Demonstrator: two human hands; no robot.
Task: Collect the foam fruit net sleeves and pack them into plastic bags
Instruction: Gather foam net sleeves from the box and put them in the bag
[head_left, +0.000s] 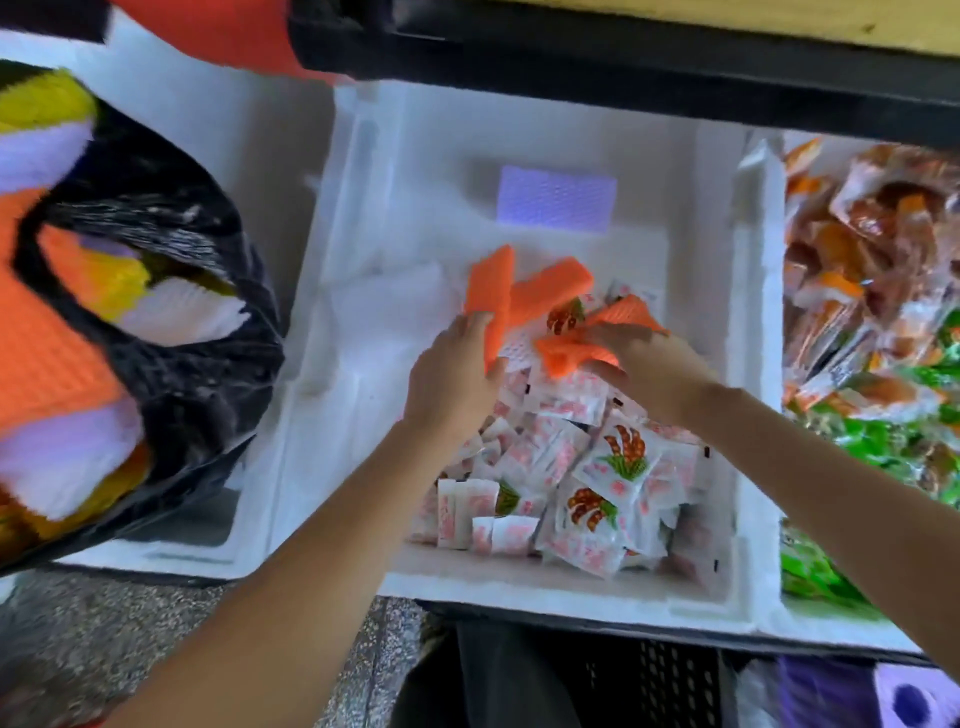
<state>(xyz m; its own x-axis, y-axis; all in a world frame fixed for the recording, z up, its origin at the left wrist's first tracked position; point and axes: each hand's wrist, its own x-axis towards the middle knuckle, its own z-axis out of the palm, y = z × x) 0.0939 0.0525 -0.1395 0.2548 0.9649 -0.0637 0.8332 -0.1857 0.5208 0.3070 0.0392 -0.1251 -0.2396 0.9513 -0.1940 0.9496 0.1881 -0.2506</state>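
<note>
Over the white foam box (571, 587), the left hand (452, 374) pinches an orange net sleeve (491, 296) between thumb and fingers. The right hand (654, 369) curls its fingers around a crumpled orange sleeve (571, 351), both above a heap of small packets (597, 467). A pale purple sleeve (557, 200) lies flat at the box's far end, and the black bag (197, 374) at the left holds orange, yellow and white sleeves.

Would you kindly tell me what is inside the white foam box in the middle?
Orange sleeves, gripped by the left hand and right hand, a lilac sleeve and a heap of sachets. Whatever lies beneath the sachets is covered.
</note>
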